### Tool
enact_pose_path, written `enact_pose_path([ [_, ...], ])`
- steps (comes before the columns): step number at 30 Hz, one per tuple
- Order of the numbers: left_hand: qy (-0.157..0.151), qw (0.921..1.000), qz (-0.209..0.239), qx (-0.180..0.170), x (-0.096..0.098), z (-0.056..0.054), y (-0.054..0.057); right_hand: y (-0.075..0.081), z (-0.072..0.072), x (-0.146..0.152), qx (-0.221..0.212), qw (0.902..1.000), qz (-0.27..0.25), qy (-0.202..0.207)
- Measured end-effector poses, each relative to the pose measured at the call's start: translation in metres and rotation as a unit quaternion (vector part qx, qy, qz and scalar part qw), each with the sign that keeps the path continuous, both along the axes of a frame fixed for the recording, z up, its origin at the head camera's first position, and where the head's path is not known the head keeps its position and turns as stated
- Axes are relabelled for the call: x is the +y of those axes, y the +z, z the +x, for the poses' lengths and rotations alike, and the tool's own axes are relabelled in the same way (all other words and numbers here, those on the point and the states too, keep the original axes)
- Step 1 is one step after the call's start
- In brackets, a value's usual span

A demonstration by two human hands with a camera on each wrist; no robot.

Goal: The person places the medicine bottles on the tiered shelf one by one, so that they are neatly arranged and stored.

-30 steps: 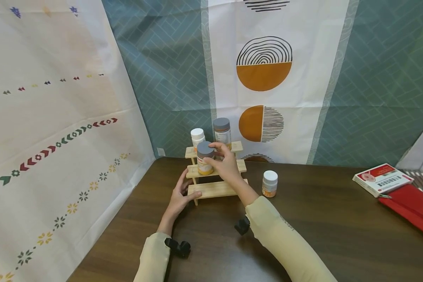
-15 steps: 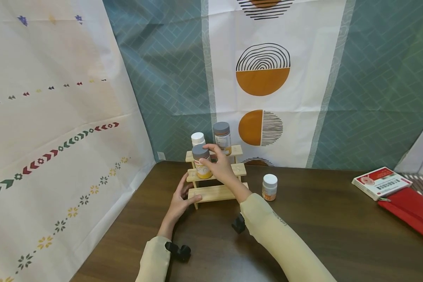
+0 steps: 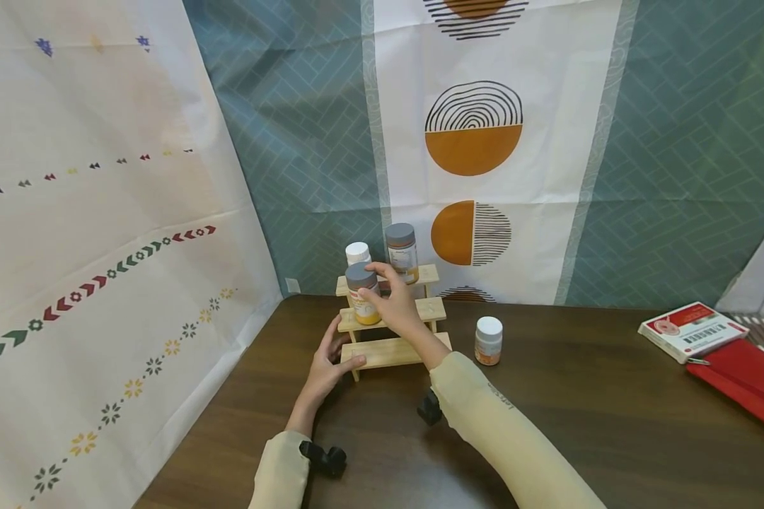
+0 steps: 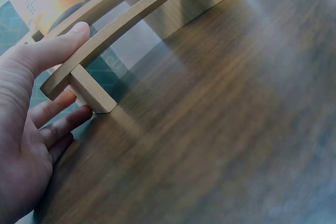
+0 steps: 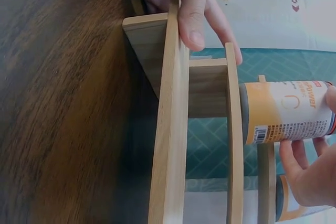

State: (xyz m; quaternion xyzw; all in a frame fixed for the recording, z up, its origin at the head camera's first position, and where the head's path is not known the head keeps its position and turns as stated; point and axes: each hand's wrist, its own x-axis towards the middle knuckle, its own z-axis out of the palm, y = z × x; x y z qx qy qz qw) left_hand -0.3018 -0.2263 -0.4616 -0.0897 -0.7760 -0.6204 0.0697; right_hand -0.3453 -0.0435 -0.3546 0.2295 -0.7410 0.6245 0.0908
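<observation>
My right hand pinches a grey-lidded supplement bottle near its top, at the left end of the middle shelf of a three-tier wooden stand. In the right wrist view the bottle has its base against or very close to that shelf. My left hand grips the stand's left end; in the left wrist view its thumb lies on the lowest shelf and its fingers curl beside the leg. On the top shelf stand a white-lidded bottle, partly hidden, and another grey-lidded bottle.
A small white-lidded bottle stands on the brown table, right of the stand. Farther right lie a red and white box and a red pouch. Patterned cloths hang behind and at the left.
My right hand has shifted the grey-lidded bottle slightly left along the middle shelf, tilting it a little on the way. My left hand keeps its hold on the stand. The head view has tipped slightly.
</observation>
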Motion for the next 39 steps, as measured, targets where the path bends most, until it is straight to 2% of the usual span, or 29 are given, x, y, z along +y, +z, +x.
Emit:
enact_pose_path([
  [11,0.004,1.0,-0.003,0.001,0.0,0.0,-0.002,-0.004,0.0,0.009,-0.004,0.9999,0.003,0.016],
  [18,0.0,1.0,0.006,-0.007,-0.001,0.001,0.0,-0.002,0.012,0.022,-0.048,0.9987,-0.018,0.002],
  [22,0.003,0.9999,0.008,-0.009,-0.001,0.001,0.0,-0.004,0.019,0.032,-0.062,0.9978,-0.022,-0.001],
  [27,0.007,0.9999,-0.001,-0.012,-0.002,0.002,0.0,-0.01,0.024,0.047,-0.057,0.9979,-0.03,-0.003],
  [34,0.01,0.9999,-0.007,-0.006,-0.002,0.002,0.001,-0.014,0.03,0.074,-0.084,0.9961,-0.027,-0.01],
  [39,0.005,1.0,-0.008,-0.002,-0.001,0.0,0.002,-0.012,0.033,0.096,-0.075,0.9967,-0.022,-0.023],
])
